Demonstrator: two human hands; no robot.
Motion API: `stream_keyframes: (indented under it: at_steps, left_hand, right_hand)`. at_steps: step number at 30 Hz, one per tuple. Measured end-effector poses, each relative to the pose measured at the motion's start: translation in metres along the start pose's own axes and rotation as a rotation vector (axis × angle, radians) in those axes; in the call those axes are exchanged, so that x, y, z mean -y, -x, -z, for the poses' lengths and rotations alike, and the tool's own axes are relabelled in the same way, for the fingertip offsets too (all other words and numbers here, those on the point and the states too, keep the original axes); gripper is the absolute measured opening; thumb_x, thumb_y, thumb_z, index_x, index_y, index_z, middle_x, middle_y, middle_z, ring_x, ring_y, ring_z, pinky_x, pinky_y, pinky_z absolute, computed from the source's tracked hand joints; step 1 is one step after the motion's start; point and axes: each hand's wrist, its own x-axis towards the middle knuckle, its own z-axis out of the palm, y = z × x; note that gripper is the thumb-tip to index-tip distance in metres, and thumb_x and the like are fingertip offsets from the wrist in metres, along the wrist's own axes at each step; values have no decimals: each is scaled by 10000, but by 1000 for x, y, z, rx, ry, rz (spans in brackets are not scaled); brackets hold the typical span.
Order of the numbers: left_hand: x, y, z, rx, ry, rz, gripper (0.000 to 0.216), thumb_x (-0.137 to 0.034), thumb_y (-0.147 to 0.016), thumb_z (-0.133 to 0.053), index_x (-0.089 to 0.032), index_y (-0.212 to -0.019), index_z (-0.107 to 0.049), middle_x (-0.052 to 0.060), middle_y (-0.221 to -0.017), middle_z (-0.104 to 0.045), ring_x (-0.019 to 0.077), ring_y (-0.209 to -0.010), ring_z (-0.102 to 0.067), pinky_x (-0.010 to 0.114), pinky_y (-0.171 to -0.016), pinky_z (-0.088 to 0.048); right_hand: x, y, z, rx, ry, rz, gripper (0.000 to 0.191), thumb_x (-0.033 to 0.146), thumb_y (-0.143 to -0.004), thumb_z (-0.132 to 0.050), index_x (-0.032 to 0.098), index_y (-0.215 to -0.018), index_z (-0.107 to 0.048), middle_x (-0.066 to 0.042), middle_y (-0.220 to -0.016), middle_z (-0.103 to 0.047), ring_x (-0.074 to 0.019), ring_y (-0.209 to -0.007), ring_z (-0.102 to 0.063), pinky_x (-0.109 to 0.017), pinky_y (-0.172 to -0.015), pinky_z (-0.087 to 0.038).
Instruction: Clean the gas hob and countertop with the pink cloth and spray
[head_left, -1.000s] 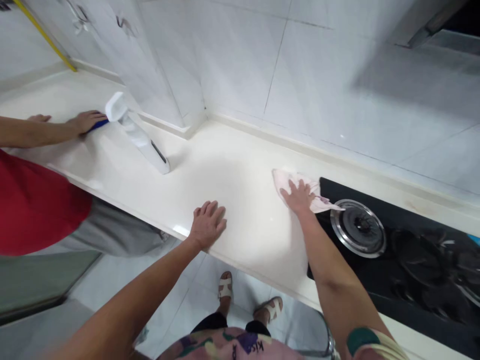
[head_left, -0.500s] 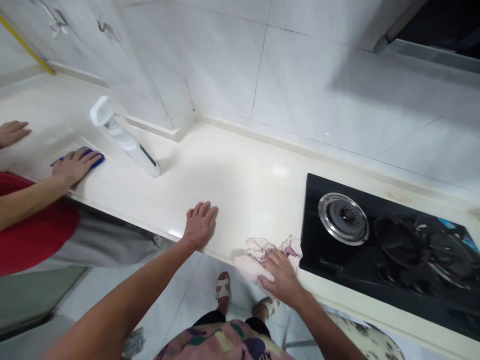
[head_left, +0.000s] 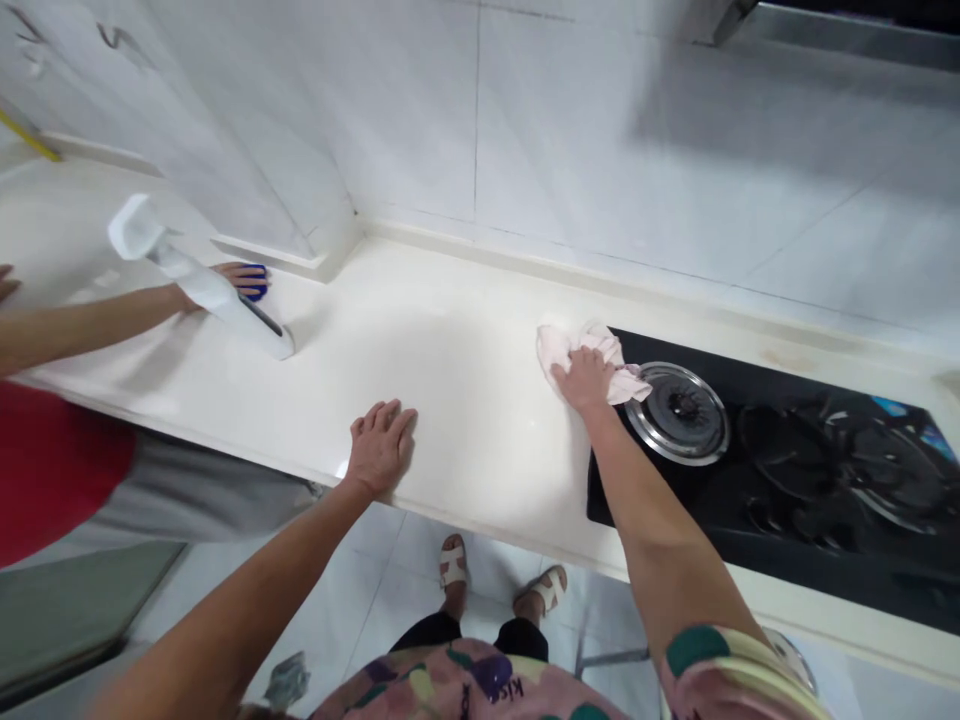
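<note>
My right hand [head_left: 583, 380] presses a crumpled pale pink cloth [head_left: 592, 350] onto the cream countertop [head_left: 450, 360], right at the left edge of the black gas hob [head_left: 787, 480]; its fingers are curled over the cloth. Flat on the counter near the front edge lies my left hand [head_left: 379, 445], fingers stretched out and empty.
A white spray bottle [head_left: 199, 285] stands tilted on the counter at the left. Behind it another person in a red top pushes a blue cloth [head_left: 255, 280] with one hand [head_left: 236, 280]. White tiled walls close the back. A round burner [head_left: 679, 412] sits near my right hand.
My right hand has swept the pink cloth from the counter's front edge back toward the wall beside the hob. The other person's hand with the blue cloth moved right, behind the bottle. My left hand stayed.
</note>
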Motion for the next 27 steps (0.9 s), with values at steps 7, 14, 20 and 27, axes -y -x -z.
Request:
stream_keyframes:
  at_steps: [7,14,20,27]
  left_hand:
    - [0,-2,0,-16,9,-9,480,-338,-999,-408,-255,-1396,-665,154,-1559,-543,350,-1491,-375,567,-1174,-271]
    - [1,-6,-2,-68,18,-25,466,-345,-999,-422,-237,-1378,-672,174,-1553,-542,362,-1482,-389,582,-1166,-279]
    - [3,-11,-1,-69,0,-45,479,-356,-1013,-408,-222,-1400,-655,187,-1568,-523,391,-1479,-393,623,-1158,-302]
    - [-3,-12,8,-52,-42,-56,483,-344,-1032,-411,-174,-1426,-634,206,-1570,-507,402,-1466,-405,624,-1173,-319]
  right_hand:
    - [28,161,-36,-108,-9,99,444,468,-1031,-498,164,-1310,-660,-205,-1630,-452,-427,-1517,-318,-636,-1177,-258]
    - [53,323,-56,-234,-315,129,226,364,-828,-771,223,-951,-643,-140,-1195,-667,-356,-1112,-528,-531,-965,-422]
    - [114,298,-48,-86,-547,449,358,449,-788,-849,229,-991,-654,-68,-1109,-648,-294,-1113,-538,-453,-975,-444]
    - [154,264,-58,-25,-247,679,486,256,-965,-714,350,-1417,-563,-62,-1595,-465,-293,-1320,-464,-504,-1045,-423]
